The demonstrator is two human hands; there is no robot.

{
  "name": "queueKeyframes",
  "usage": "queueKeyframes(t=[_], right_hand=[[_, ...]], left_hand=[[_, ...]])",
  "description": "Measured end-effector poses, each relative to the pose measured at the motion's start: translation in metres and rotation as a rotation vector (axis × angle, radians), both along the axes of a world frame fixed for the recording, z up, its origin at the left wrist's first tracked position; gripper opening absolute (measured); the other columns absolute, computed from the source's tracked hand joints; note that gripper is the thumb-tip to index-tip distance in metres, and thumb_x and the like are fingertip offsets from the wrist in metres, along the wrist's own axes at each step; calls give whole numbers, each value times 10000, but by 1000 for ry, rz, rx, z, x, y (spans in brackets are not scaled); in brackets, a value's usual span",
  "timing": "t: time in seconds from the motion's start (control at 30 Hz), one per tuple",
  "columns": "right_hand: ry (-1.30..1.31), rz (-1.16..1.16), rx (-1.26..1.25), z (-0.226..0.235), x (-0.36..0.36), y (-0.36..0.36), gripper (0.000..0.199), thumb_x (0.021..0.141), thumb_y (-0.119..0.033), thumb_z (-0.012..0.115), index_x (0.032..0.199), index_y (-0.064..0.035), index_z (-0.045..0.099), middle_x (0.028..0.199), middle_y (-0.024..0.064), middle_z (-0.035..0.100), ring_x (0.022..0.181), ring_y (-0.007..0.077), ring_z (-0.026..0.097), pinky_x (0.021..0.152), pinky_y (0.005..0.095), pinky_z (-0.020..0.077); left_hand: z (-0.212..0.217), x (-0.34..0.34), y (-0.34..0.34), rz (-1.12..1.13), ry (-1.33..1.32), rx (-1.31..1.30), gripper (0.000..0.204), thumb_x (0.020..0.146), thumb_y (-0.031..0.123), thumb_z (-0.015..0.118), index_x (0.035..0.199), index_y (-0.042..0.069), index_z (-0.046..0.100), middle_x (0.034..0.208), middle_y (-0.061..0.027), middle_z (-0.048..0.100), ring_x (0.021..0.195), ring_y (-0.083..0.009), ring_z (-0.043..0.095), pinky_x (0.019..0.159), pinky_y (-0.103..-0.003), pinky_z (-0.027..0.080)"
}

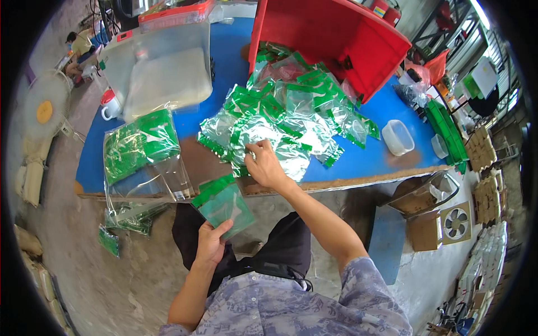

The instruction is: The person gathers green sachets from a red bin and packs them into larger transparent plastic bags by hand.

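A green-and-clear plastic bag, possibly more than one stacked flat, is pinched by its lower edge between the thumb and fingers of my left hand, in front of the table edge. My right hand reaches over the near side of a loose heap of similar plastic bags. Its fingers are bent and closed at the shiny surface of a bag there; exactly how they grip it is hard to see. The heap spills out of a red bin tipped on its side.
The blue table also bears a large clear bag with green packs, a translucent box, a white mug and a clear tub. Packs lie below the table. A fan stands left; a person sits far back.
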State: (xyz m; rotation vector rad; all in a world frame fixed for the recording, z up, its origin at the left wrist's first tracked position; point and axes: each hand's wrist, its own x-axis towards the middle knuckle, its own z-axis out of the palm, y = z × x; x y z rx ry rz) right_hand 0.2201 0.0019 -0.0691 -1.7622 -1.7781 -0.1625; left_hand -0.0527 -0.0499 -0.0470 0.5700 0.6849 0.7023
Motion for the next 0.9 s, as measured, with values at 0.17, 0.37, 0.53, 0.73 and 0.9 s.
queueKeyframes(t=[0.17,0.37,0.53,0.73,0.9], right_hand=[[534,44,-108,69,-24,-7,427,929,-173,483,1294,23,585,1346,239,547,1214,413,556,1020,470,437],[-293,169,-107,64,-55,-56,410,883,-125,548,1266,12,595,1324,200,560,1261,406,498,1070,481,398],[107,276,-212,80,-49,-51,437,870,-140,614,1283,-3,577,1282,217,561,1203,427,510,1056,513,387],[-163,71,-239,59,-18,-39,509,968,-375,537,1347,-35,543,1431,237,474,1420,464,308,1156,613,222],[163,535,-277,60,-67,-66,504,948,-326,593,1349,-25,538,1389,231,519,1375,442,393,1159,554,274]], left_hand=[[-2,-17,8,90,1,-29,378,878,17,718,1233,-31,600,1211,-109,667,1083,-207,654,962,-361,520],[-22,-7,18,100,3,-74,396,926,95,690,1287,0,556,1237,-81,641,1093,-203,641,936,-387,532],[-24,7,11,149,100,-6,407,962,191,674,1321,58,534,1235,-45,632,1078,-179,637,876,-375,549],[-11,-9,17,229,128,108,395,972,201,660,1319,59,534,1196,-48,653,1035,-171,660,843,-335,563],[-6,-13,19,196,0,-4,404,956,163,672,1319,53,533,1231,-62,646,1070,-179,654,855,-344,566]])
